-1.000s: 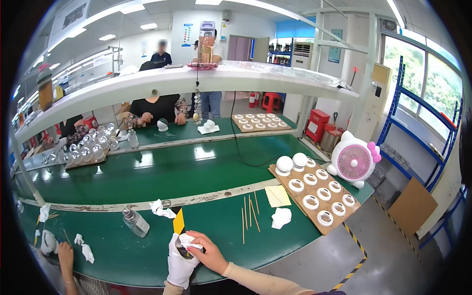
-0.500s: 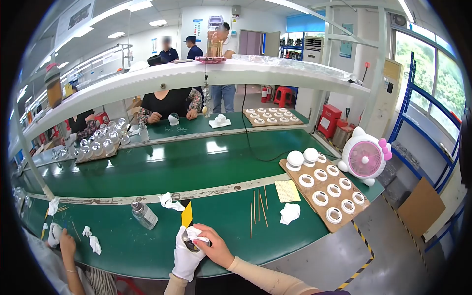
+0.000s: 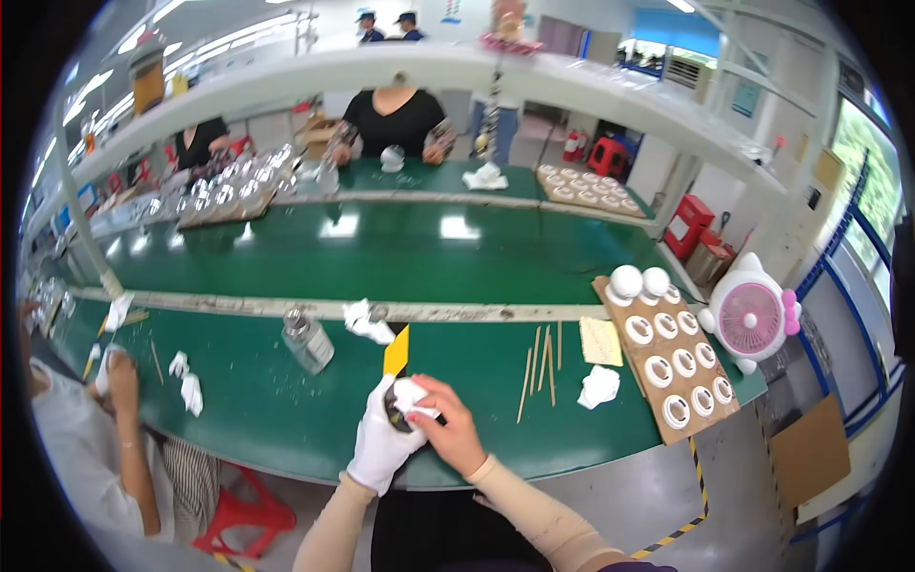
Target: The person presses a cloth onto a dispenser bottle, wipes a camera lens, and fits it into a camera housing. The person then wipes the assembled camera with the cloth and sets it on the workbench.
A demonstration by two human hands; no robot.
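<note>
My left hand (image 3: 381, 443), in a white glove, is wrapped round a small round piece (image 3: 394, 408) with a dark, shiny look. Much of that piece is hidden, so its exact kind cannot be made out. My right hand (image 3: 450, 429), bare, pinches a wad of white tissue (image 3: 412, 395) against the top of the piece. Just beyond my left hand, a yellow card (image 3: 396, 351) stands up from the green table (image 3: 477, 367).
A clear bottle (image 3: 307, 341) and crumpled tissue (image 3: 367, 322) lie left of my hands. Rightward are thin wooden sticks (image 3: 541, 362), a yellow cloth (image 3: 600, 341), a board of white round parts (image 3: 684, 360) and a pink fan (image 3: 750, 321). A co-worker's arm (image 3: 132, 439) is at left.
My view has tipped down and turned left, so the table items sit further right in the picture. Both hands stay together on the round piece, the tissue still pressed to it.
</note>
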